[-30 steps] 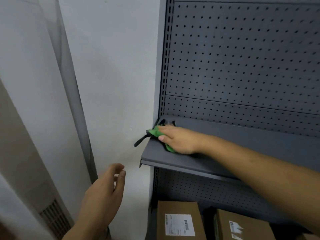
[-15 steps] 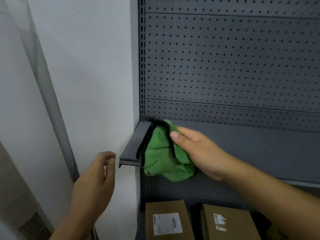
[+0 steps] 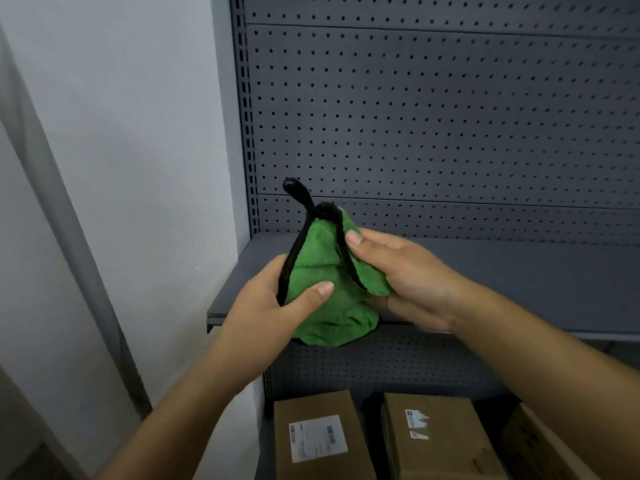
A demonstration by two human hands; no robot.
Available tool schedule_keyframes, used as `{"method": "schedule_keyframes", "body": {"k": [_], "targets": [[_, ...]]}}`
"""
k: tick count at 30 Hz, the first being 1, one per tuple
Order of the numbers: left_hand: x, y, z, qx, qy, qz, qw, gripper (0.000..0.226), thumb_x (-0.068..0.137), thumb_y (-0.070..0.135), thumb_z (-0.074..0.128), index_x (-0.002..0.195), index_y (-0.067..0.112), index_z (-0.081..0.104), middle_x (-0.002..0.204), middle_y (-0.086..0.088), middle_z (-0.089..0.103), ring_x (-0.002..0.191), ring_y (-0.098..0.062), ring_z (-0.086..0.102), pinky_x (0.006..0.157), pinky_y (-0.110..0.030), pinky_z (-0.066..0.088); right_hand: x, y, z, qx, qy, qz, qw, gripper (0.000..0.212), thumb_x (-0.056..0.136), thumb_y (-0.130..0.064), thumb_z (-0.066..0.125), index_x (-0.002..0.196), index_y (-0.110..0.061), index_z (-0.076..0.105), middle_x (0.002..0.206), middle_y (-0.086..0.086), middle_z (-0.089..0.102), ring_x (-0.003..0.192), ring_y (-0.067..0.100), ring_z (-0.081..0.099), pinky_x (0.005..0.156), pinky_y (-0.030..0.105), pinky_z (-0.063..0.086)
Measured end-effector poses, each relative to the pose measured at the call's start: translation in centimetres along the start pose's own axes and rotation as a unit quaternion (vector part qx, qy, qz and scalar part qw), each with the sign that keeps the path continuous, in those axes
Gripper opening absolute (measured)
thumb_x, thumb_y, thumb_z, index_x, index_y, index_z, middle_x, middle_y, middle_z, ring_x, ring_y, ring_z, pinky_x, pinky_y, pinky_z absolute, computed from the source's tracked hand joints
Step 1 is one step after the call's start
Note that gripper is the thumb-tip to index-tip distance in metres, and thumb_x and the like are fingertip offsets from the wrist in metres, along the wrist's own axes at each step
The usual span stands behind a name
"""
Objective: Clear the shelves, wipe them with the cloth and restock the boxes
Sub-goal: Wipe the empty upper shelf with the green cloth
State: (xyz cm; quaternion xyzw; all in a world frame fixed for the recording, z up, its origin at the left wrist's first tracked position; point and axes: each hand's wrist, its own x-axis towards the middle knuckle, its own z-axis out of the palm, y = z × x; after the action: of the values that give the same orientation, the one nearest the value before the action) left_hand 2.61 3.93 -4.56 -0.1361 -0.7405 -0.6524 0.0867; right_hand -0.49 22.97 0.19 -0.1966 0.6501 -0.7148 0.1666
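Cloth (image 3: 322, 268) partly behind left hand (image 3: 263, 306)

- The left hand (image 3: 273, 306) is raised at the middle of the view, thumb laid across the front of the green cloth (image 3: 325, 265) and fingers curled round behind it.
- The right hand (image 3: 408, 282) faces it from the other side. It pinches the same cloth with the thumb on top and the fingers underneath.
- The two hands are close together, thumbs pointing toward each other.
- The left forearm (image 3: 166, 420) rises bare from the lower left.
- The right forearm (image 3: 554, 358) comes in bare from the lower right.
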Motion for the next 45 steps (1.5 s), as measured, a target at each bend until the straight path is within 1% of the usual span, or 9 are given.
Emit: {"method": "schedule_keyframes", "body": {"k": [5, 9, 14, 18, 25, 31, 36, 42, 45], "targets": [[0.7, -0.3, 0.4, 0.000, 0.040, -0.025, 0.999, 0.015, 0.093, 0.022, 0.070, 0.108, 0.024, 0.074, 0.102, 0.005, 0.078, 0.097, -0.014, 0.074, 0.088, -0.043, 0.059, -0.3, -0.7, -0.4, -0.273, 0.025, -0.081, 0.958, 0.035, 0.108, -0.035, 0.042, 0.121, -0.010, 0.063, 0.108, 0.009, 0.072, 0.099, 0.023, 0.069, 0.090, 0.042, 0.056], [0.9, -0.1, 1.1, -0.028, 0.063, -0.052, 0.996, 0.012, 0.097, 0.026, 0.065, 0.101, 0.022, 0.076, 0.095, 0.003, 0.079, 0.090, -0.015, 0.076, 0.085, -0.041, 0.059, -0.8, -1.5, -0.5, -0.404, 0.009, -0.137, 0.904, 0.024, 0.108, -0.031, 0.042, 0.106, -0.019, 0.063, 0.083, -0.015, 0.060, 0.076, 0.001, 0.056, 0.070, 0.019, 0.046], [1.0, -0.1, 1.2, -0.089, 0.077, -0.074, 0.990, 0.019, 0.101, 0.015, 0.058, 0.102, 0.022, 0.076, 0.101, -0.006, 0.078, 0.097, -0.023, 0.074, 0.088, -0.047, 0.059, -1.5, -0.7, -0.8, -0.546, -0.058, -0.195, 0.813, 0.037, 0.106, -0.035, 0.047, 0.141, -0.025, 0.056, 0.136, -0.014, 0.055, 0.129, 0.000, 0.050, 0.105, 0.023, 0.045], [0.9, 0.3, 1.0, -0.177, 0.052, -0.092, 0.979, 0.032, 0.085, 0.008, 0.064, 0.116, 0.007, 0.069, 0.110, -0.022, 0.073, 0.100, -0.038, 0.071, 0.080, -0.041, 0.060, -2.5, -0.4, -1.4, -0.518, -0.069, -0.148, 0.839, 0.042, 0.100, -0.045, 0.054, 0.140, -0.034, 0.058, 0.152, -0.025, 0.038, 0.141, -0.008, 0.034, 0.115, 0.025, 0.037], [0.2, 1.7, 1.4, -0.174, -0.014, -0.032, 0.984, 0.022, 0.073, 0.019, 0.065, 0.084, 0.028, 0.080, 0.093, -0.009, 0.078, 0.081, -0.022, 0.076, 0.063, -0.027, 0.060, -2.8, 0.0, -3.4, -0.347, 0.021, -0.116, 0.930, 0.063, 0.086, -0.049, 0.069, 0.144, -0.039, 0.047, 0.146, -0.020, 0.051, 0.137, -0.002, 0.046, 0.117, 0.037, 0.040], [-0.3, 1.9, 2.0, -0.176, -0.056, -0.032, 0.982, 0.022, 0.077, 0.017, 0.064, 0.089, 0.026, 0.079, 0.098, -0.012, 0.077, 0.087, -0.028, 0.076, 0.069, -0.035, 0.062, -4.2, 0.4, -3.8, -0.189, -0.005, -0.037, 0.981, 0.050, 0.084, -0.017, 0.074, 0.132, -0.019, 0.060, 0.125, 0.000, 0.070, 0.118, 0.018, 0.067, 0.096, 0.033, 0.056], [-0.5, 1.7, 2.6, -0.106, -0.085, -0.040, 0.990, 0.020, 0.085, 0.020, 0.063, 0.095, 0.030, 0.077, 0.103, -0.005, 0.077, 0.097, -0.026, 0.074, 0.086, -0.045, 0.059, -5.9, 1.0, -3.9, -0.107, 0.052, -0.064, 0.991, 0.022, 0.079, -0.005, 0.076, 0.093, -0.014, 0.063, 0.084, -0.003, 0.068, 0.081, 0.012, 0.068, 0.068, 0.023, 0.055], [-1.5, 2.4, 5.3, -0.076, -0.154, -0.024, 0.985, 0.026, 0.090, 0.026, 0.055, 0.097, 0.039, 0.077, 0.108, 0.004, 0.077, 0.100, -0.012, 0.073, 0.085, -0.028, 0.056, -10.2, 0.5, -5.7, -0.068, 0.109, -0.096, 0.987, 0.018, 0.084, -0.008, 0.070, 0.081, -0.020, 0.057, 0.076, -0.003, 0.060, 0.073, 0.014, 0.061, 0.064, 0.025, 0.050], [-1.7, 2.6, 7.5, -0.059, -0.176, -0.012, 0.983, 0.022, 0.080, 0.052, 0.063, 0.098, 0.048, 0.075, 0.111, 0.014, 0.075, 0.100, 0.001, 0.069, 0.083, -0.018, 0.053, -13.3, -0.1, -7.3, -0.065, 0.145, -0.100, 0.982, 0.017, 0.084, -0.011, 0.068, 0.081, -0.017, 0.053, 0.074, -0.003, 0.056, 0.071, 0.013, 0.057, 0.062, 0.024, 0.046]]}}
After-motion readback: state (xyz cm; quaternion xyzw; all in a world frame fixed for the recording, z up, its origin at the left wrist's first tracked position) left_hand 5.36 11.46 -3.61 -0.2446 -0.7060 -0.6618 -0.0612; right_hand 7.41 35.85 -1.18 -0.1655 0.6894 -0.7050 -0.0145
